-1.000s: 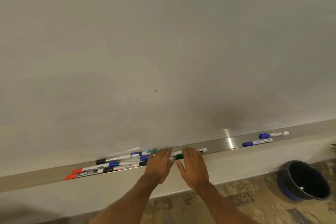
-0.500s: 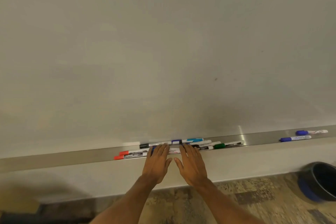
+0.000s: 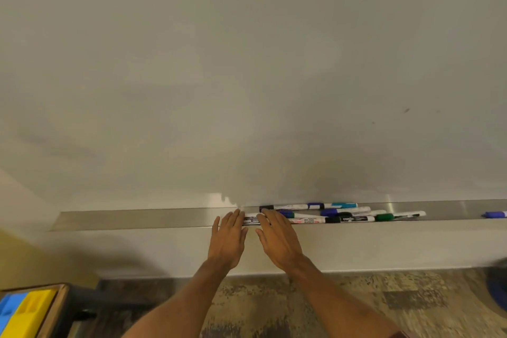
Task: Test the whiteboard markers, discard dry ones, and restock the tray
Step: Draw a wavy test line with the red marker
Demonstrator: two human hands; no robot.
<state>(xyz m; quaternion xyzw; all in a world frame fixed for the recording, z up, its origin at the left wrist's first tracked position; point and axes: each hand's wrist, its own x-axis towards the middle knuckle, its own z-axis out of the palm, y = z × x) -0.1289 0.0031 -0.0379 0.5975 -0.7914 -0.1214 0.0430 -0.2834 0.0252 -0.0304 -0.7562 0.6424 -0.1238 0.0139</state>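
Several whiteboard markers (image 3: 337, 214) with black, blue, teal, green and red caps lie bunched in the steel tray (image 3: 137, 218) under the whiteboard (image 3: 247, 77). My left hand (image 3: 229, 239) and my right hand (image 3: 277, 237) reach side by side, fingers straight, with the fingertips touching the left end of the marker bunch. Neither hand grips a marker. One more blue marker (image 3: 495, 214) lies apart in the tray at the right edge.
A box with blue and yellow inserts (image 3: 24, 310) stands on a wooden surface at the bottom left. A dark blue bin (image 3: 498, 285) shows partly at the right edge, on the patterned floor. The tray's left stretch holds nothing.
The view has swung left, so the markers and the bin have shifted right in frame. Both hands have moved leftward along the bunch, from its right end to its left end. The box has come into view.
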